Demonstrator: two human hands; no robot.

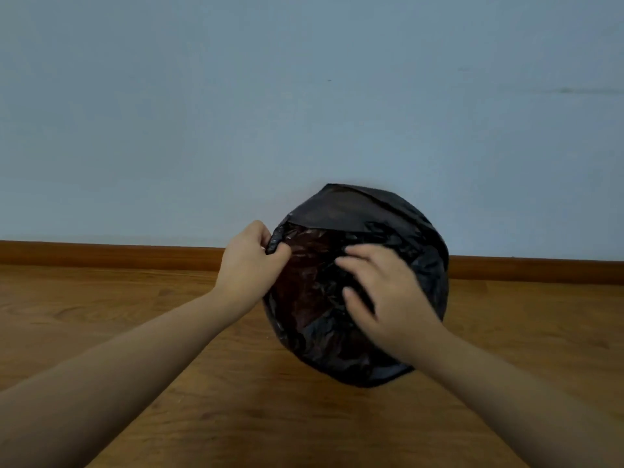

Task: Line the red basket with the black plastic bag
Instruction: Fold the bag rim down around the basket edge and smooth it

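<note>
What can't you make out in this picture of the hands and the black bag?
All in the head view.
Basket: the black bag wraps it; only a dark red tint shows through.
Left hand: its fingertips curl out of sight round the bunched bag edge.
Bag under the right hand: covered by it; the hand is blurred.
Forearms: cut off by the frame edges.

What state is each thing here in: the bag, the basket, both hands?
black plastic bag: crumpled, spread over the basket, one flap raised at the back.
red basket: covered; only a reddish tint shows through the bag.
left hand: pinches the bag's bunched edge.
right hand: fingers spread, touching the bag.
</note>
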